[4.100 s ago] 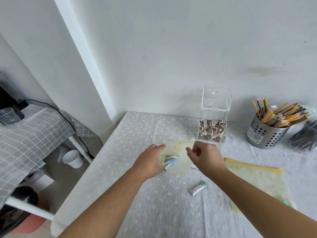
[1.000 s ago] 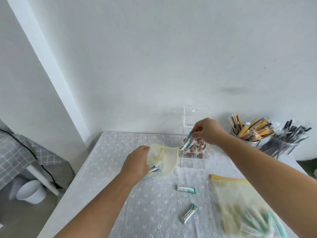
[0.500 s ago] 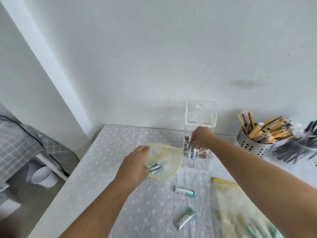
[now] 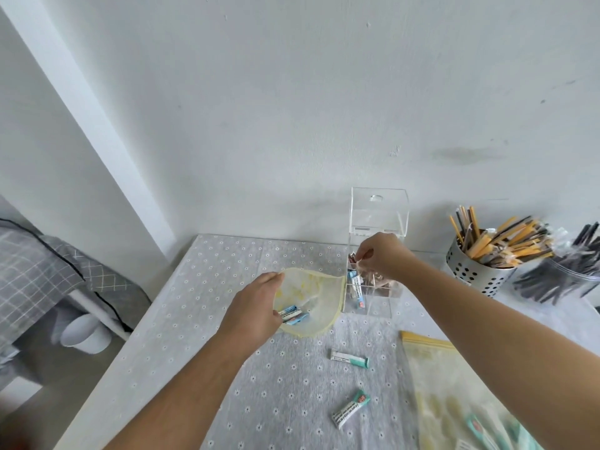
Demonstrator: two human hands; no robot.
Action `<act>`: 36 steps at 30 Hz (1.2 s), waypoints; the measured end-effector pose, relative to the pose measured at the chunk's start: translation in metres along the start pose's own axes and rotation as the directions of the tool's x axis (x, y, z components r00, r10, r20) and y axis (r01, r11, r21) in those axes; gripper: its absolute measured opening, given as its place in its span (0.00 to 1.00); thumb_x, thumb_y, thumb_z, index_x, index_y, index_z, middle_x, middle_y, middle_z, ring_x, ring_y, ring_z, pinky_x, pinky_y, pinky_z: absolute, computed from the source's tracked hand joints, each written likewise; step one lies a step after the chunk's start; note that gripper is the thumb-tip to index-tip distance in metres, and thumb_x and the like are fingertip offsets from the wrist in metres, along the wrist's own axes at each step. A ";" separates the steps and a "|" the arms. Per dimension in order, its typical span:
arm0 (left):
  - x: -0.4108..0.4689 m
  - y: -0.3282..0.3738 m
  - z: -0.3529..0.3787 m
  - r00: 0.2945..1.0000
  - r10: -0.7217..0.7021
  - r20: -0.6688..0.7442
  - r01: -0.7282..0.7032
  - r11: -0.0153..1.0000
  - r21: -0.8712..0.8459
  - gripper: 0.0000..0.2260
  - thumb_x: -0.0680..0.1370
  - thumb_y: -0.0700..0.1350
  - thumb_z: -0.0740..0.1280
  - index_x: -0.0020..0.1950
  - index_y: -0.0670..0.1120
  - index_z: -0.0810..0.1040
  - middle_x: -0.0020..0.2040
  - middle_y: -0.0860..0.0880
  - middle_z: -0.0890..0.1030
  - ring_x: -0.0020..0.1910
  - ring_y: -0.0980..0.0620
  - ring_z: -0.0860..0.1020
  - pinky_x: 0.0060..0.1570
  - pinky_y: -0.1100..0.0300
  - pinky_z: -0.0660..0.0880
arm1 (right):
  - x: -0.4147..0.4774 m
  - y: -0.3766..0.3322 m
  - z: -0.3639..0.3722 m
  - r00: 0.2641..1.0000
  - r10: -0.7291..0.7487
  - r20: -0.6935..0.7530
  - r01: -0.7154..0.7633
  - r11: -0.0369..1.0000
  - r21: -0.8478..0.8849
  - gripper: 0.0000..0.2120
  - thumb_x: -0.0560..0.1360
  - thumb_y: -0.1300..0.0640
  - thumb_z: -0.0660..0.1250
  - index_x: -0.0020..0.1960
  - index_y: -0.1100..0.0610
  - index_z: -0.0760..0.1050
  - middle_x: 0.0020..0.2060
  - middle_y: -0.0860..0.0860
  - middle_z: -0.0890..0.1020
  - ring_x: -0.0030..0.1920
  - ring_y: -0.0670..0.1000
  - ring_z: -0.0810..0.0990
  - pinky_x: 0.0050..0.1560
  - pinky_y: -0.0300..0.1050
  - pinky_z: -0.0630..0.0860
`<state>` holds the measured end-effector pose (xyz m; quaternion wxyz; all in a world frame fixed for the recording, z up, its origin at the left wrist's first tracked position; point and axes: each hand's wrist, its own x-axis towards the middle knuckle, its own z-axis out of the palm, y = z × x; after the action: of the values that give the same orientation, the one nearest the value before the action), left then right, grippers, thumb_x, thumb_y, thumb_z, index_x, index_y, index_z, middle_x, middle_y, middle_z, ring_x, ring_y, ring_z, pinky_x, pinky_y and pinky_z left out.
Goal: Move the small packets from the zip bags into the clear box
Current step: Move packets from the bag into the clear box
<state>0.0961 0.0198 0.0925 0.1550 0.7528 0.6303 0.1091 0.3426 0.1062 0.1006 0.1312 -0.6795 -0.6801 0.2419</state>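
My left hand (image 4: pixel 255 308) holds up a small yellowish zip bag (image 4: pixel 311 295) by its left edge, mouth open; a few blue packets (image 4: pixel 292 314) lie inside near my fingers. My right hand (image 4: pixel 380 254) hovers over the clear box (image 4: pixel 373 298), fingertips pinched at the box's top; whether it still holds anything is hard to tell. Blue-and-white packets (image 4: pixel 356 289) stand in the front left compartment, brownish ones fill those behind. The box's lid (image 4: pixel 378 211) stands upright. Two green-tipped packets (image 4: pixel 349 358) (image 4: pixel 350 409) lie loose on the cloth. A second, larger zip bag (image 4: pixel 454 394) lies at right.
A perforated metal cup (image 4: pixel 474 269) of wrapped sticks and a clear cup of black ones (image 4: pixel 565 277) stand at the back right. The table (image 4: pixel 201 287) meets the wall behind and drops off at the left, where a white bin (image 4: pixel 86 332) sits on the floor.
My right hand carried blue packets from the small bag up to the box and lowered them into the front left compartment. The left hand has kept hold of the bag.
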 end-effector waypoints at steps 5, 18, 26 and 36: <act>-0.009 0.001 -0.005 1.000 -0.016 -0.010 0.017 0.999 0.029 0.30 0.74 0.39 0.64 0.75 0.51 0.60 0.75 0.58 0.61 0.68 0.54 0.69 0.64 0.60 0.69 | -0.037 -0.024 -0.007 0.996 -0.088 -0.005 0.085 0.954 0.289 0.04 0.71 0.64 0.72 0.43 0.57 0.82 0.30 0.48 0.82 0.27 0.40 0.79 0.35 0.32 0.78; -0.041 -0.011 0.008 0.993 0.115 0.021 -0.113 0.991 -0.071 0.32 0.71 0.37 0.67 0.73 0.52 0.63 0.74 0.57 0.64 0.67 0.55 0.70 0.64 0.60 0.70 | -0.067 -0.075 0.100 0.897 -0.198 0.395 0.259 0.960 -0.107 0.25 0.75 0.54 0.68 0.70 0.58 0.68 0.67 0.55 0.73 0.67 0.54 0.71 0.67 0.45 0.67; -0.043 -0.015 0.008 0.994 0.109 0.026 -0.105 0.986 -0.130 0.33 0.72 0.35 0.66 0.74 0.52 0.61 0.74 0.56 0.64 0.69 0.56 0.68 0.66 0.62 0.69 | -0.026 -0.062 0.172 0.867 -0.102 0.488 0.289 0.901 -0.324 0.21 0.75 0.62 0.64 0.67 0.61 0.67 0.61 0.58 0.77 0.59 0.57 0.77 0.58 0.47 0.73; -0.033 -0.012 0.006 0.995 0.092 0.035 -0.086 0.987 -0.138 0.32 0.72 0.35 0.66 0.74 0.52 0.62 0.74 0.57 0.64 0.64 0.55 0.73 0.64 0.61 0.70 | -0.008 -0.051 0.183 0.895 -0.152 0.420 0.336 0.849 -0.409 0.05 0.75 0.60 0.63 0.42 0.60 0.76 0.32 0.50 0.71 0.41 0.52 0.72 0.42 0.43 0.67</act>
<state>0.0809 -0.0112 0.0835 0.2140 0.7700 0.5838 0.1431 0.2061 0.0731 -0.0273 -0.1391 -0.5384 -0.8125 0.1747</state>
